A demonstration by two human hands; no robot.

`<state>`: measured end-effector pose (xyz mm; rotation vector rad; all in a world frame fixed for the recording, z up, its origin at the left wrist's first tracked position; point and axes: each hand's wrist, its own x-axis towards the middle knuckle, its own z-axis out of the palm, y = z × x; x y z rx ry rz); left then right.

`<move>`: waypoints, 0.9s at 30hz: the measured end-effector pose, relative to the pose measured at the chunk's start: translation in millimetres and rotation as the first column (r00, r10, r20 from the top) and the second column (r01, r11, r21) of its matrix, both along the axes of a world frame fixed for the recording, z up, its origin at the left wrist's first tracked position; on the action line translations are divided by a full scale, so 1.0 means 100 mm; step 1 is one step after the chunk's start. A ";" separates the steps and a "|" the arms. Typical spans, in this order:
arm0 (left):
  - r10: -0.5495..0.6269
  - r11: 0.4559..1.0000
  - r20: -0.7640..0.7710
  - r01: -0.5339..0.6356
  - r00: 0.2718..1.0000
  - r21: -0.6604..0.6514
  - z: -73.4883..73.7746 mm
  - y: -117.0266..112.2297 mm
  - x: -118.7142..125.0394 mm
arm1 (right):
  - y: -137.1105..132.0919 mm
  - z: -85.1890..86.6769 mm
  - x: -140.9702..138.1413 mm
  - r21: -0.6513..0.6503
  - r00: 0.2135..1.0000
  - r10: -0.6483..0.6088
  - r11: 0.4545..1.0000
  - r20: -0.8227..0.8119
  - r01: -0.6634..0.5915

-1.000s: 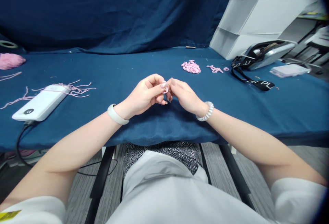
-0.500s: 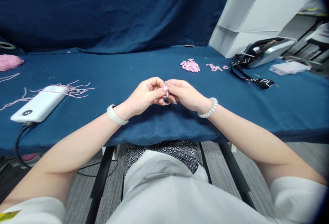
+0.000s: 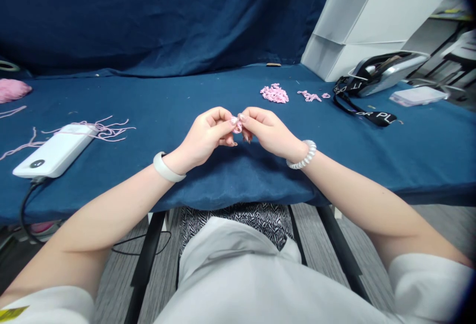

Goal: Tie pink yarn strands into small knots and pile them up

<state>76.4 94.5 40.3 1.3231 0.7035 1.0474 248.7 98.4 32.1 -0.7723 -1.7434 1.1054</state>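
Between my fingertips, above the front of the blue-covered table [image 3: 167, 100], is a small pink yarn loop [image 3: 238, 128]. My left hand [image 3: 208, 135] pinches it from the left between thumb and forefinger. From the right, my right hand [image 3: 266, 130] pinches at it too, thumb uppermost. The fingertips partly hide the loop, so any knot in it cannot be made out. Farther back lies a heap of small pink yarn loops [image 3: 274, 94], with several more loose loops [image 3: 309, 96] to its right.
At left, pink yarn strands [image 3: 111, 129] lie across a white power bank [image 3: 57, 150] with a black cable. A pink fluffy bundle [image 3: 13, 90] sits at the far left. On the right are a silver bag [image 3: 390, 71] with a black strap, a flat clear case [image 3: 418, 96] and white boxes [image 3: 357, 21].
Both hands have risen slightly. The fingertips have drawn a little apart, and more of the pink loop shows between them.
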 end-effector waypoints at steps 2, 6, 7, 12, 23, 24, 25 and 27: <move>0.015 1.000 -0.007 -0.015 1.000 0.025 0.00 0.00 0.00 | -0.01 0.01 0.01 0.070 0.998 -0.034 0.997 0.050 0.031; 0.021 0.999 -0.010 -0.020 1.000 0.049 0.00 -0.01 0.01 | -0.06 0.03 0.02 0.318 0.970 -0.187 0.939 0.155 0.130; 0.025 0.999 -0.009 -0.024 1.000 0.045 0.00 -0.01 0.01 | -0.07 0.04 0.02 0.397 0.959 -0.230 0.906 0.168 0.148; 0.074 0.997 -0.029 -0.073 0.997 0.034 0.00 -0.03 0.02 | -0.09 0.02 0.03 0.687 0.900 -0.389 0.709 0.196 0.157; 0.196 0.981 -0.058 -0.196 0.979 -0.005 0.01 -0.07 0.07 | -0.01 -0.03 0.09 0.920 0.777 -0.561 0.386 0.287 -0.060; 0.203 0.979 -0.064 -0.203 0.977 0.000 0.00 -0.06 0.07 | 0.00 -0.04 0.09 0.918 0.774 -0.559 0.390 0.298 -0.072; 0.212 0.977 -0.070 -0.212 0.975 0.010 0.00 -0.06 0.07 | 0.01 -0.04 0.09 0.918 0.771 -0.560 0.390 0.303 -0.078; 0.227 0.974 -0.076 -0.225 0.971 0.030 -0.02 -0.05 0.06 | 0.02 -0.06 0.10 0.923 0.763 -0.572 0.375 0.300 -0.082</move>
